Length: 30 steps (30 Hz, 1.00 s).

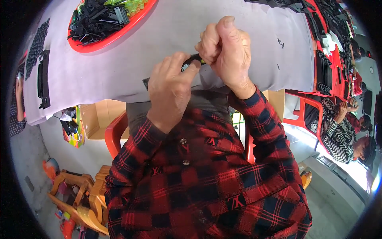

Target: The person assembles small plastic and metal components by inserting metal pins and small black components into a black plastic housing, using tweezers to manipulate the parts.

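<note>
In front of me, over the near side of the cloth, my left hand point(171, 85) is closed round a long black plastic part point(192, 61). One dark end of that part sticks out below the palm. My right hand point(231, 53) is a fist with the thumb up, against the part's other end. A small yellow-green bit point(202, 61) shows where the two hands meet. Whatever the right fingers grip is hidden inside the fist. Beyond my left hand, a red tray point(89, 48) holds a heap of black plastic parts point(95, 24) and yellow-green pieces point(133, 5).
Pale cloth point(119, 75) covers the table. Black strips point(43, 79) and small dark pieces point(36, 47) lie at its left; black grille-like parts point(323, 71) lie at the right. Below stand a cardboard box point(97, 119) and a wooden chair point(79, 195). People sit at the right.
</note>
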Tool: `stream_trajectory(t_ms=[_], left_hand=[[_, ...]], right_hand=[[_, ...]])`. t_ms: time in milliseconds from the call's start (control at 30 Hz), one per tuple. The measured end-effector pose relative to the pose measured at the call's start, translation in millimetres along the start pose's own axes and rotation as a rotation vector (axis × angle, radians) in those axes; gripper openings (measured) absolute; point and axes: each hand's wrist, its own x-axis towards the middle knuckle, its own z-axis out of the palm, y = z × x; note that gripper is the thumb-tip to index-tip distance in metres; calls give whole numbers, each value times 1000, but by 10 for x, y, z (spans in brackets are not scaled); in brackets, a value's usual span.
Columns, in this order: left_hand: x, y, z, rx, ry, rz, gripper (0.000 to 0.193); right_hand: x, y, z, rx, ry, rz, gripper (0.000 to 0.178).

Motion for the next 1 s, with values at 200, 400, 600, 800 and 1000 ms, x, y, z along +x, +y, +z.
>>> stream_trajectory(t_ms=[200,400,600,800,1000], left_hand=[[7,12,-25,2,-47,-3,21],[18,6,-43,-43,-28,13,21],[4,-12,-34,-27,-43,22,23],[6,-21,-6,-10,2,39,22],[16,-18,31,-16,15,60,19]], right_hand=[[43,-78,6,21,-60,-51,60],[52,-38,-25,-68,-85,9,57],[72,-81,14,0,-113,-47,56],[116,-114,56,-112,-139,29,56],[96,71,-1,-172,-163,-1,56]])
